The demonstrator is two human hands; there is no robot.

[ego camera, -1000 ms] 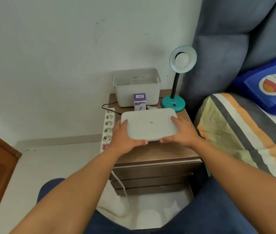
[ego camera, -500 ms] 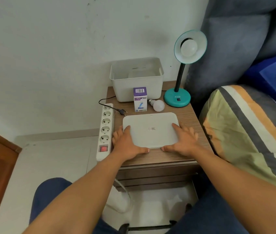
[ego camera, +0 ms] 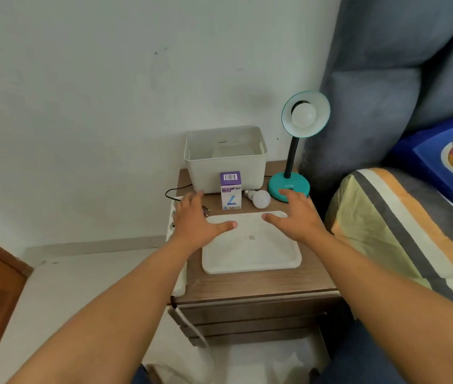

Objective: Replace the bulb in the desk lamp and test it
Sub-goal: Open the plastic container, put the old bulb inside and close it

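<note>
Both hands spread, holding nothing: left hand (ego camera: 195,220) covers most of power strip (ego camera: 170,217), right hand (ego camera: 294,217) hides front of lamp (ego camera: 289,187) base. Spare bulb (ego camera: 260,198) lies on tabletop (ego camera: 247,284) btwn box (ego camera: 230,191) & lamp. White lid (ego camera: 250,245) lies below hands.

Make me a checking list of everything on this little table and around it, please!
Surface: wooden nightstand, top mostly taken up.
Job's things: teal desk lamp at the back right, a bulb in its shade; loose bulb lying beside the purple-topped bulb box.
Clutter: white bin at the back, its white lid flat in front.
Hands: left hand and right hand open, holding nothing, above the lid's far end.
Cables: black cord and plug, unplugged, by the white power strip on the left.
Surroundings: white wall, grey headboard, striped pillow.
</note>
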